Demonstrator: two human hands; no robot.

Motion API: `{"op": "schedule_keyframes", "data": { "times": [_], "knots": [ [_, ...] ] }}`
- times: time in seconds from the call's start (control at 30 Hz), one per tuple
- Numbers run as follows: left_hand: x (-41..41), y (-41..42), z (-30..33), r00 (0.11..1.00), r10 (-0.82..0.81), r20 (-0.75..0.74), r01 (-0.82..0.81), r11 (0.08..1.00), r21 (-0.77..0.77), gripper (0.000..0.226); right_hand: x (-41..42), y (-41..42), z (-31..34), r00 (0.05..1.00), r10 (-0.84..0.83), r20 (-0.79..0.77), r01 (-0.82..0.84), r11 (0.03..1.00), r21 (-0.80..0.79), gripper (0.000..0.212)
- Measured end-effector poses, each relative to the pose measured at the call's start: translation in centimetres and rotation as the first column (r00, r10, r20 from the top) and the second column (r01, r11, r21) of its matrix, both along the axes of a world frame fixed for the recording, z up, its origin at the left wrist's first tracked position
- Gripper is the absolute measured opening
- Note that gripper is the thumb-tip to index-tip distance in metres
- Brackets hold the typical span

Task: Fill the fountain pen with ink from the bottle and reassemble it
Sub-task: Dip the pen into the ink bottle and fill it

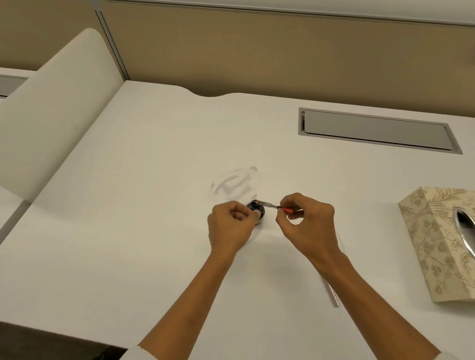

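Left hand (229, 227) gripping ink bottle (257, 209) on counter (118, 220), right hand (307, 219) pinching pen (273, 205), tip over the bottle's mouth

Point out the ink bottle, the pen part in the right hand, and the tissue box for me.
ink bottle (257, 210): head view, on the dark bottle top beside the left hand.
pen part (267, 204): head view, on the clear section near the bottle's mouth.
tissue box (439, 236): head view, on the patterned top.
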State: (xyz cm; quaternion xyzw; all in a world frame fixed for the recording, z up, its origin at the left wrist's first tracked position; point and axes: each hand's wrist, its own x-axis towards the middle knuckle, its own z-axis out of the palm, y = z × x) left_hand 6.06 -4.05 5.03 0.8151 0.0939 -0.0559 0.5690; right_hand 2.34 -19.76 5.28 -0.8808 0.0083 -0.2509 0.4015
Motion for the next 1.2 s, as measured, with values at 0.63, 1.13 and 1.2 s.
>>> {"op": "schedule_keyframes", "data": {
  "times": [0.63,1.13,1.2],
  "knots": [
    [2.9,-1.2,-3.7,0.916,-0.205,0.344,0.158,0.975,0.159,0.029,6.1,0.0,1.6,0.894,0.276,-0.353,-0.37,0.9,-0.232,0.021],
    [3.9,-1.1,-4.7,0.907,-0.181,0.38,0.132,0.98,0.15,0.02,6.8,0.0,1.5,0.881,0.336,-0.334,-0.432,0.859,-0.274,0.019],
    [4.0,-1.2,-4.7,0.906,-0.179,0.384,0.133,0.981,0.142,0.018,6.9,0.0,1.5,0.876,0.333,-0.349,-0.435,0.858,-0.272,0.019]
  ]
}}
